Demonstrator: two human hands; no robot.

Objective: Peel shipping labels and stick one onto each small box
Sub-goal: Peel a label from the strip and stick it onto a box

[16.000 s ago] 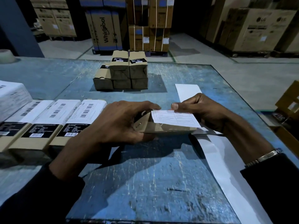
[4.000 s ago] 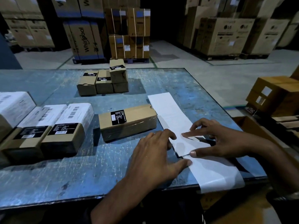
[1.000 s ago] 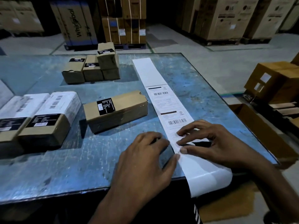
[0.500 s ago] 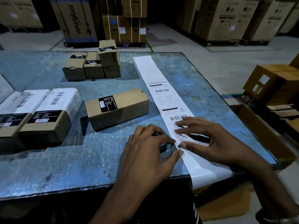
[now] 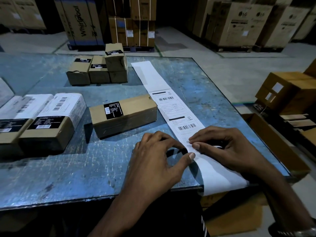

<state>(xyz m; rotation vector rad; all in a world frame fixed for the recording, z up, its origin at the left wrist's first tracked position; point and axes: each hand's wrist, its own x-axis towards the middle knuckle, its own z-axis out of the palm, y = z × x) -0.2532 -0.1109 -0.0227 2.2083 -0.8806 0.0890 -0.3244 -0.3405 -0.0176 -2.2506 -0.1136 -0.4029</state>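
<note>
A long white strip of label backing paper point(image 5: 172, 106) runs down the right side of the scuffed blue metal table point(image 5: 68, 168), its near end hanging over the front edge. On it lie printed shipping labels point(image 5: 171, 104) with barcodes. The left hand point(image 5: 159, 161) presses the strip's left edge with thumb and curled fingers. The right hand point(image 5: 227, 147) pinches the nearest label's edge between thumb and fingertips. Just left of the strip lies an oblong brown cardboard box point(image 5: 126, 115) with a black sticker. Labelled boxes point(image 5: 51, 120) sit further left.
</note>
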